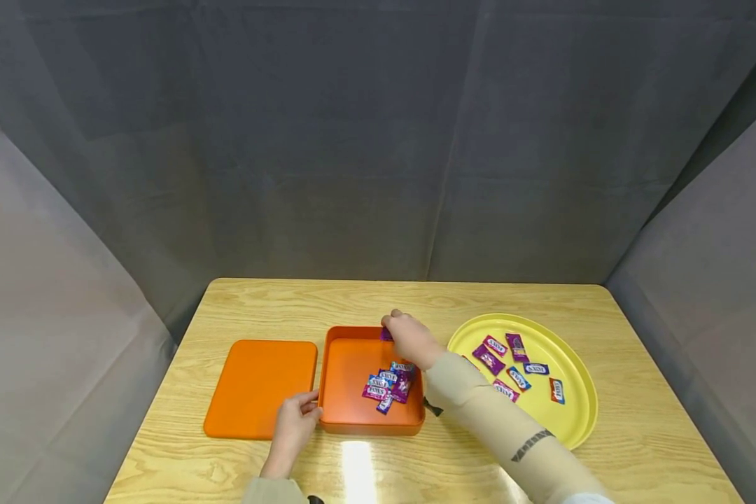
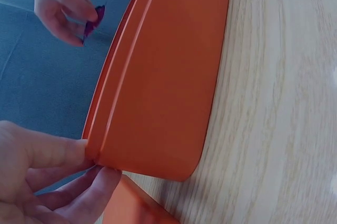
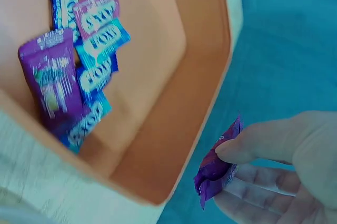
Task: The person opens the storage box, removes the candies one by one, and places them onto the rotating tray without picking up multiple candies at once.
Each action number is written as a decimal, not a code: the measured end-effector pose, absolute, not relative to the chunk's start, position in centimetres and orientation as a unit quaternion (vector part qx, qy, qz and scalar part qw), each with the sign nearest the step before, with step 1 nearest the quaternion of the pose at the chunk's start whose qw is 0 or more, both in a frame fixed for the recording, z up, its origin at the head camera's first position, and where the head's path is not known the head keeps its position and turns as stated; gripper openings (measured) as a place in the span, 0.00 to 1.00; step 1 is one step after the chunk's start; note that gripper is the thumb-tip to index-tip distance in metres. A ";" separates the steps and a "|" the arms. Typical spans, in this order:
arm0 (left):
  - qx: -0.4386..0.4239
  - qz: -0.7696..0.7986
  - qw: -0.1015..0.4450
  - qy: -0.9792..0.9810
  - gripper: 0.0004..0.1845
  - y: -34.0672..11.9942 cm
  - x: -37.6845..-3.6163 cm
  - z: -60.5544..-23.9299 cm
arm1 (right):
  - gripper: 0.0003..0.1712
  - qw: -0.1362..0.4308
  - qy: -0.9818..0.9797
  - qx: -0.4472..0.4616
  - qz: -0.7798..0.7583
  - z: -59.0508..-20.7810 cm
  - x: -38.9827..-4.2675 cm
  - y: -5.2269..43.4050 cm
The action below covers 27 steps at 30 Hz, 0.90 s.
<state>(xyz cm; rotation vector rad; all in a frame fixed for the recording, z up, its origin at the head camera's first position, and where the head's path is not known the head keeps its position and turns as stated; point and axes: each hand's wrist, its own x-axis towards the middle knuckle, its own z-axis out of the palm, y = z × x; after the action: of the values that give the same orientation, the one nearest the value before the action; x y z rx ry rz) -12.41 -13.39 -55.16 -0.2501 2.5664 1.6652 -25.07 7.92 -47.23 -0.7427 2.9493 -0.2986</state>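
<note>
Pinching a purple candy (image 3: 217, 170) in right hand (image 1: 411, 339) at orange box's (image 1: 346, 418) one o'clock corner, sweets pile (image 1: 388, 383) lying toward six, left hand (image 1: 296, 422) gripping the seven o'clock corner.

The right hand (image 1: 412, 339) hides most of the purple candy (image 1: 386, 334) in the head view, and its sleeve covers part of the yellow plate (image 1: 579, 427). The wrapper print is blurred in the right wrist view. The left wrist view cuts off the orange box (image 2: 158, 87) at its top edge
</note>
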 end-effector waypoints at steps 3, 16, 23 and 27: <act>-0.080 0.542 0.037 0.836 0.19 -13.4 -12.4 -55.2 | 0.15 0.020 0.963 -0.238 -0.124 -46.7 -25.1 9.2; -0.078 0.536 0.032 0.840 0.19 -13.4 -12.4 -55.1 | 0.19 -0.022 0.967 -0.184 -0.176 -46.4 -24.7 15.7; -0.079 0.529 0.031 0.844 0.19 -13.5 -12.5 -55.2 | 0.21 0.002 0.972 -0.152 -0.179 -47.9 -24.3 18.6; -0.080 0.527 0.030 0.845 0.19 -13.6 -12.6 -55.3 | 0.21 0.020 0.975 -0.148 -0.166 -48.7 -24.1 19.8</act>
<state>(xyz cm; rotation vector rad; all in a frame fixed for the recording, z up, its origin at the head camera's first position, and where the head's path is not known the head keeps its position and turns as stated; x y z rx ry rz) -12.59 -13.61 -55.29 -0.2475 2.6067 1.6262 -24.06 19.76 -48.72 -0.4580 3.0235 -0.5140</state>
